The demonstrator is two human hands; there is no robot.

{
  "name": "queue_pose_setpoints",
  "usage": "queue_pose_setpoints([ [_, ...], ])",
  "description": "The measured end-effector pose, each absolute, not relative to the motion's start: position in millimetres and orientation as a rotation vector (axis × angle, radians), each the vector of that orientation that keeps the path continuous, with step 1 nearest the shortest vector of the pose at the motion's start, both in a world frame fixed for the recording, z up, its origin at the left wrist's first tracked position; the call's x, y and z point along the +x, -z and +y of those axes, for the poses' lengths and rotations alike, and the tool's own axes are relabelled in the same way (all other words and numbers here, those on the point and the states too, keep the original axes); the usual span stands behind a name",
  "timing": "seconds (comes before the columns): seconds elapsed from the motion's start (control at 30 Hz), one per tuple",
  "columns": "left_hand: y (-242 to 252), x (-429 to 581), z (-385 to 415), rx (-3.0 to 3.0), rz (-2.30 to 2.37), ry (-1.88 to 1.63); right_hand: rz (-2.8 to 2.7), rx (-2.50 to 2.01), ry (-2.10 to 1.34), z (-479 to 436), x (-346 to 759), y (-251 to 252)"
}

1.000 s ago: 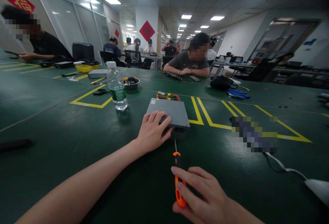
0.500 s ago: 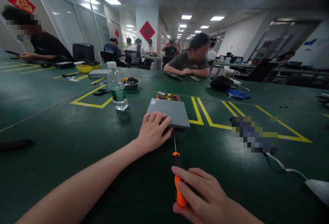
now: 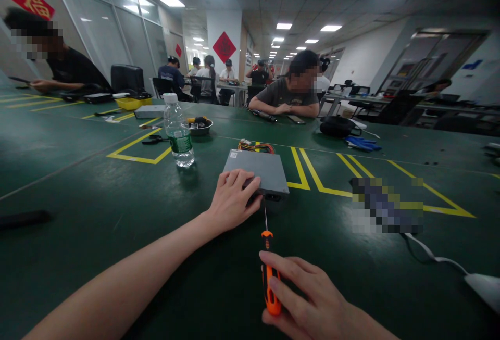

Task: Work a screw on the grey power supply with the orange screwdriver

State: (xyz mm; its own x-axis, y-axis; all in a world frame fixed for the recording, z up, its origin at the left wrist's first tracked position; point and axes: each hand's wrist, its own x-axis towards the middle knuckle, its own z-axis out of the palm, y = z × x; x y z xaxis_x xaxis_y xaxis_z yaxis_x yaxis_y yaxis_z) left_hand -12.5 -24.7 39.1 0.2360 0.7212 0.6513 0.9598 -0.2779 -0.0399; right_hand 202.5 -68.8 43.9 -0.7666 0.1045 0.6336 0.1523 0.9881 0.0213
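In the head view, the left hand [image 3: 232, 202] is clasped on the near left corner of a grey metal box [image 3: 260, 165], fingers bent over the top and thumb at the near face. The box lies flat on the green tabletop [image 3: 97, 199], ahead of both hands, with coloured wires [image 3: 260, 147] bunched at its far edge. The right hand [image 3: 312, 296] is closed on the orange and black handle of a screwdriver [image 3: 274, 306], whose shaft points away towards the near face of the box; the tip is too small to tell whether it sits in a screw. A bottle [image 3: 180, 142] with a green label stands upright left of the box, just in front of a metal bowl [image 3: 201, 131]. Yellow tape [image 3: 136, 161] marks the tabletop on both sides. Farther right lie blue gloves [image 3: 363, 143] near a black case [image 3: 336, 126]. Across the tabletop, a person [image 3: 279, 96] sits with arms folded, a phone [image 3: 297, 120] just in front.
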Motion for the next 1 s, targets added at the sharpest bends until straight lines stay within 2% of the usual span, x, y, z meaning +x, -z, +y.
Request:
queue_pose_setpoints([
  [0.43, -38, -12, -24, -2.072, -1.532, 0.762, -2.426, -0.202, 0.122, -70, 203, -44],
  [0.63, -38, -13, -24, -2.074, -1.532, 0.741, -2.579, -0.198, 0.089, -70, 204, -50],
  [1.0, -39, -13, -24, -2.076, -1.548, 0.723, -2.419, -0.162, 0.14, -69, 200, -46],
])
